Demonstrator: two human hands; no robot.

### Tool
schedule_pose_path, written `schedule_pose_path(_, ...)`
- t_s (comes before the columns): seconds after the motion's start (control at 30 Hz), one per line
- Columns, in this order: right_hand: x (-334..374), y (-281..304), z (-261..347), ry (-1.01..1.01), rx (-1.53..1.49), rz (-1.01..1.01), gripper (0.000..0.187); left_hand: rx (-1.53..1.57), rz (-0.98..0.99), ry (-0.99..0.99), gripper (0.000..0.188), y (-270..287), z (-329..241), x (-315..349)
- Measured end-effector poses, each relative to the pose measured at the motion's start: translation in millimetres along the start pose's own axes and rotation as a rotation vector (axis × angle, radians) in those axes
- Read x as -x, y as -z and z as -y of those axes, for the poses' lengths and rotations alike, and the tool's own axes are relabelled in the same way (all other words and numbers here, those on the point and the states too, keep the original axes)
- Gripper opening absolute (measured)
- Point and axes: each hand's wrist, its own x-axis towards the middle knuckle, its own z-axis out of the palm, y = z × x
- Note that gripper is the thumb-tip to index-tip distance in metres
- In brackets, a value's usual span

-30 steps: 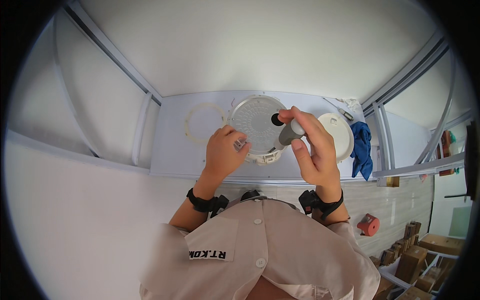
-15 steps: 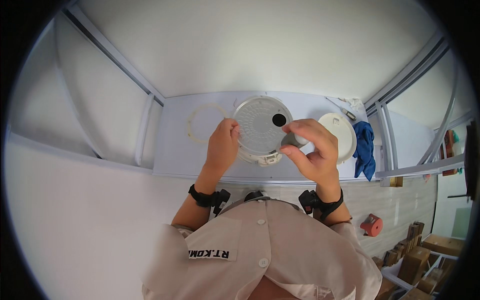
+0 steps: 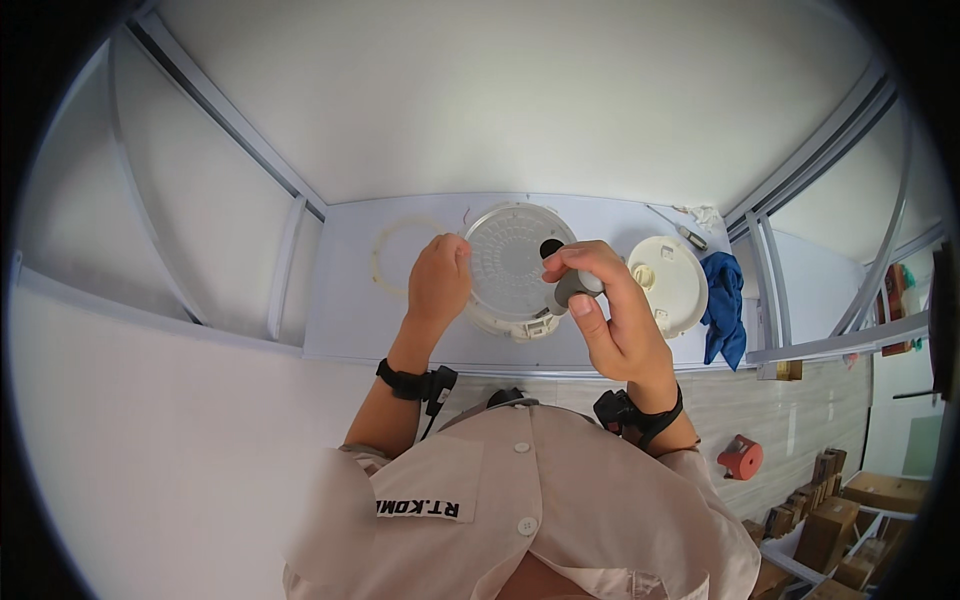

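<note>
A round silvery metal plate (image 3: 515, 255) with an embossed pattern sits in a white plastic rim (image 3: 530, 327) on the table in front of me. A round black spot (image 3: 551, 247) on the plate is partly covered by my right hand (image 3: 620, 310). Its thumb and fingers grip a short grey cylinder (image 3: 570, 288) with a paler end, held over the plate's right edge. At the left edge of the plate, my left hand (image 3: 440, 280) is closed with curled fingers. Whatever may be in that hand is hidden.
Left of the plate lies a thin cream ring (image 3: 378, 255). On the right are a round white lid (image 3: 685, 290) bearing a cream fitting, a blue cloth (image 3: 724, 310) and a screwdriver (image 3: 690, 237). A red stool (image 3: 741, 457) and cardboard boxes (image 3: 828, 530) are on the floor side.
My right hand has shifted slightly left and tilted the grey cylinder, uncovering the cream fitting on the white lid. My left hand stays closed at the plate's edge.
</note>
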Motion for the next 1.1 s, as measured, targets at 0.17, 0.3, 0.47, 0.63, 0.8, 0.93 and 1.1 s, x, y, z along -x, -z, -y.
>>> schedule_pose_path(0.17,2,2,0,-0.034,-0.028,-0.027,0.034,-0.02,0.053,0.119,0.019,12,-16,-2)
schedule_pose_path(0.3,-5,4,-1,0.093,0.142,-0.107,0.035,-0.053,-0.033,-0.029,0.021,6,-4,-1)
schedule_pose_path(0.47,-3,3,0,0.046,0.215,-0.209,0.039,0.001,0.095,0.009,0.018,16,-7,-8)
schedule_pose_path(0.63,-2,3,-1,0.05,0.251,-0.218,0.043,0.01,0.123,-0.015,0.017,19,-7,-11)
schedule_pose_path(0.8,-3,1,0,0.056,0.269,-0.214,0.046,-0.06,0.16,-0.014,0.019,16,-6,-11)
schedule_pose_path(0.93,1,2,-3,0.047,0.277,-0.219,0.047,-0.058,0.165,-0.041,0.022,17,-6,-11)
schedule_pose_path(1.1,1,0,-2,0.104,0.307,-0.214,0.046,0.384,0.211,0.189,0.027,15,3,4)
